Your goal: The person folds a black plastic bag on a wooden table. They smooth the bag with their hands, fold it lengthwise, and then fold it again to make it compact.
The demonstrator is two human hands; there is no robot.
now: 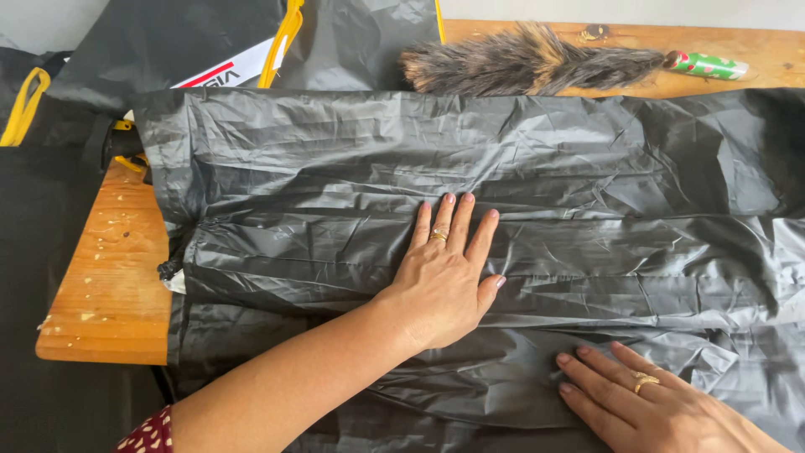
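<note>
Left hand (444, 281) flat, fingers spread a little, palm pressing on wrinkled black thin nylon fabric (587, 193) spread over wooden desk (109, 285); right hand (650, 407) also flat, fingers extended, resting on fabric near lower edge, holding nothing

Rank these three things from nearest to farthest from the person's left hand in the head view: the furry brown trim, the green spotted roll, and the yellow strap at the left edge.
Measured from the left hand:
1. Furry brown trim, above it on the table's far side.
2. Green spotted roll, far right corner.
3. Yellow strap, far left edge.
</note>
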